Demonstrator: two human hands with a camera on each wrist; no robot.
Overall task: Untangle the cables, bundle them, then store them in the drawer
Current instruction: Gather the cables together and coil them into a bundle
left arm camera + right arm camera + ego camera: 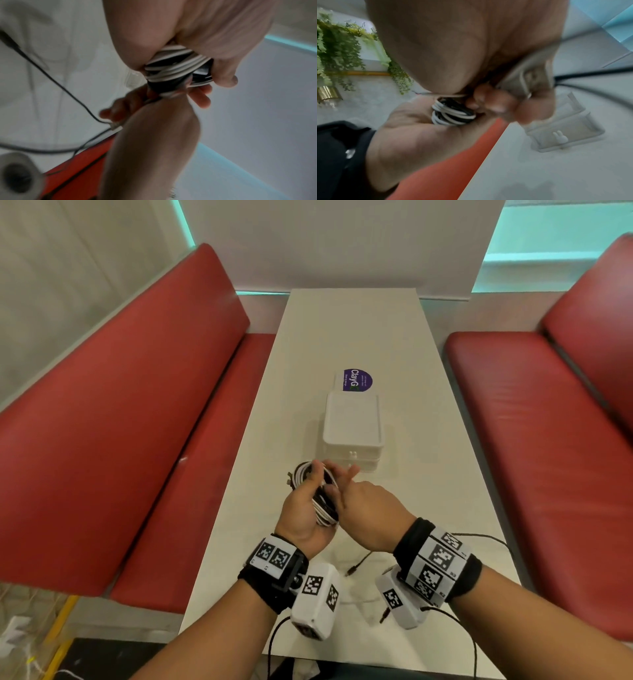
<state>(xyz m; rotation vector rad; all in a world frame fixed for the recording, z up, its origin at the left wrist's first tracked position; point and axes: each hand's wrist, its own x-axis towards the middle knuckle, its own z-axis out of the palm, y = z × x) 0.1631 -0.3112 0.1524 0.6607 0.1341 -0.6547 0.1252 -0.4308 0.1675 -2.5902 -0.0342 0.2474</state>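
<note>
My left hand [308,501] grips a coiled bundle of white and black cables [322,513] just above the white table [411,405]. The coil [173,67] sits in its palm, with the thumb curled over it. My right hand [346,491] meets the bundle from the right. Its fingers [488,105] are curled against the coil [452,113] and pinch a strand there, while two fingers stick out forward. A small white drawer box [352,426] with a rabbit-shaped knob [559,136] stands just beyond the hands, its drawers closed.
A thin black cable [359,561] lies loose on the table under my wrists. A card with a purple sticker [356,380] lies behind the box. Red benches [137,422] [548,440] flank the narrow table on both sides.
</note>
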